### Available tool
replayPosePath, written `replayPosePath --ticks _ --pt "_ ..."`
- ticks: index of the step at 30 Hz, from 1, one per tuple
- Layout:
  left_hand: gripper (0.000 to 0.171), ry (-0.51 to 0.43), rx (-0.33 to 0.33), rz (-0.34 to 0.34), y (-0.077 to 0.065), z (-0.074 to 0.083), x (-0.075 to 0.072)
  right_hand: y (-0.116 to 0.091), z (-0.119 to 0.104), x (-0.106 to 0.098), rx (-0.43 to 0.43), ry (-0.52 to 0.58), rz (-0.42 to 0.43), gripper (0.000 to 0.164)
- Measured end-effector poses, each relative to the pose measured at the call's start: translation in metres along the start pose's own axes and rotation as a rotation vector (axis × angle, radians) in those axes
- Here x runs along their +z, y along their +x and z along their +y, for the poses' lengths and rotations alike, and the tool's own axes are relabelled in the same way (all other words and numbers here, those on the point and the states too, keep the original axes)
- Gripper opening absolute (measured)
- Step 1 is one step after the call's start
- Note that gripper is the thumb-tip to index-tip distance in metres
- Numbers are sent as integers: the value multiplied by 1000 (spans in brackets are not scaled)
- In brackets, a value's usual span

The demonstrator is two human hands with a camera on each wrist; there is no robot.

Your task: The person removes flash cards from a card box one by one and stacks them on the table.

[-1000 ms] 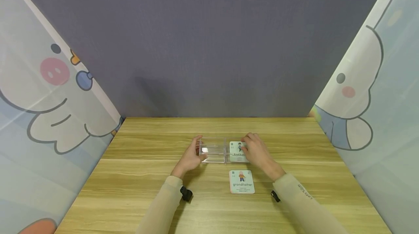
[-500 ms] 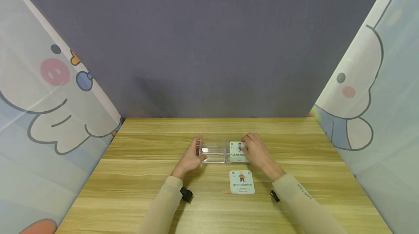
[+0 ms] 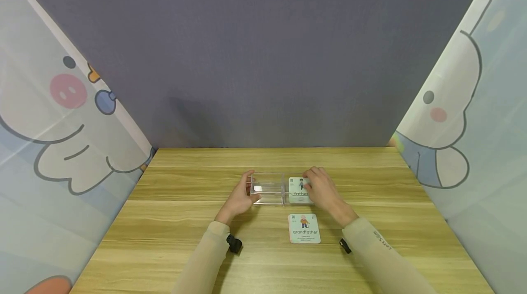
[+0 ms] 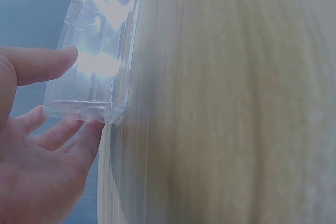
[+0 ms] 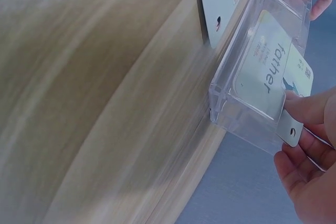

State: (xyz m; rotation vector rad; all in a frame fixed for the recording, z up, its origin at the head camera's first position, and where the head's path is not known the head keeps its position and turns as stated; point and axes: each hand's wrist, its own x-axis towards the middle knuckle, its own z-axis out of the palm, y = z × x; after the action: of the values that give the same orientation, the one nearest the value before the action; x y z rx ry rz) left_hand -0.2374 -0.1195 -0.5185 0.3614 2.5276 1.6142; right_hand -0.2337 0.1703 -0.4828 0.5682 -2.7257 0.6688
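Note:
A clear plastic box (image 4: 102,40) with two compartments lies on the wooden table. At its left end my left hand (image 3: 240,198) grips it, thumb over the front side and fingers against the end wall. The white "father" card (image 5: 265,61) sits tilted in the right compartment, its upper part sticking out. My right hand (image 3: 325,189) pinches the card's upper right corner between thumb and fingers. In front of the box, a "grandfather" card (image 3: 304,228) lies face up on the table.
The wooden table (image 3: 173,239) reaches back to a dark grey panel (image 3: 263,56). Cartoon-printed sheets (image 3: 37,147) stand along both sides.

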Motion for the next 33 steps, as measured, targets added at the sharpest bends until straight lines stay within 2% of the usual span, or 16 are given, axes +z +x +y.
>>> replayPosePath --ticks 14,33 --pt "84 -19 20 1 0 1 0 0 0 -2 24 33 -2 27" --pt "85 -12 3 -1 0 2 0 0 0 -9 79 131 10 27"
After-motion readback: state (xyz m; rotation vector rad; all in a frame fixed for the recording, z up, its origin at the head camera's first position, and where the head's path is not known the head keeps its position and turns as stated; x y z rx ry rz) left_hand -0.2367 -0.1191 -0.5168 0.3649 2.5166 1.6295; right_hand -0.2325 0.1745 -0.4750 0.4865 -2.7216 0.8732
